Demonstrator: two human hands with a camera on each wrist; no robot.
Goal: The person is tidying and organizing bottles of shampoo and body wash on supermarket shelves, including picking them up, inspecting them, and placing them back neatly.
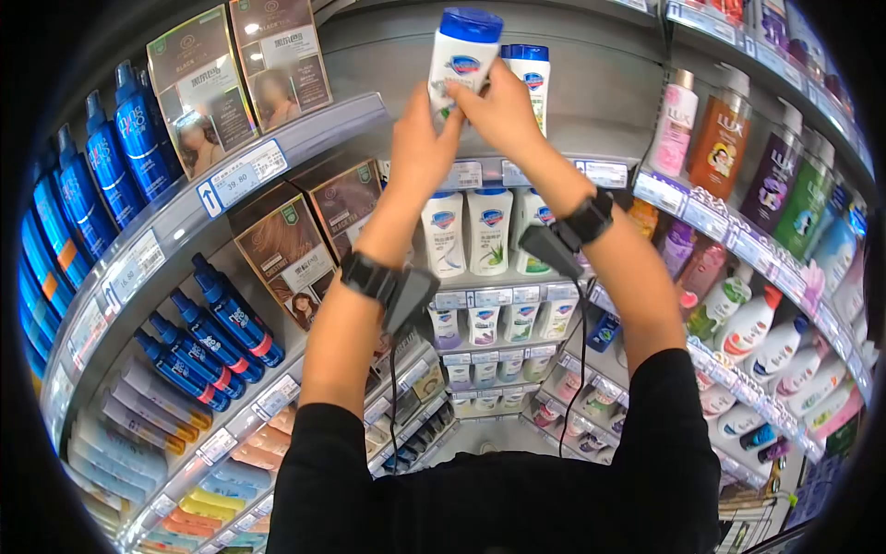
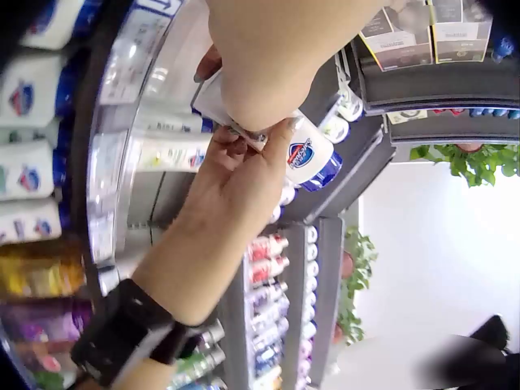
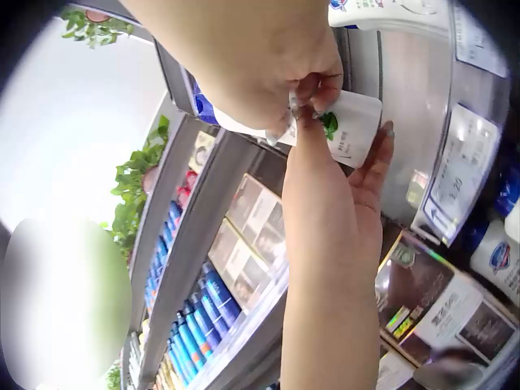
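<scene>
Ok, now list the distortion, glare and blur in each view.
Head: fisheye bowing of the left shelf edge, black corners, the white blue-capped bottle fairly sharp. Left wrist: white background washed out, a dark shape smeared at lower right. Right wrist: background overexposed upper left, a pale patch smeared below, rainbow glints on the hair-dye box.

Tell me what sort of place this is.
Probably the toiletries aisle of a shop: there is a price label reading 39.80, a group of LUX bottles, and rows of blue-capped white bottles.
</scene>
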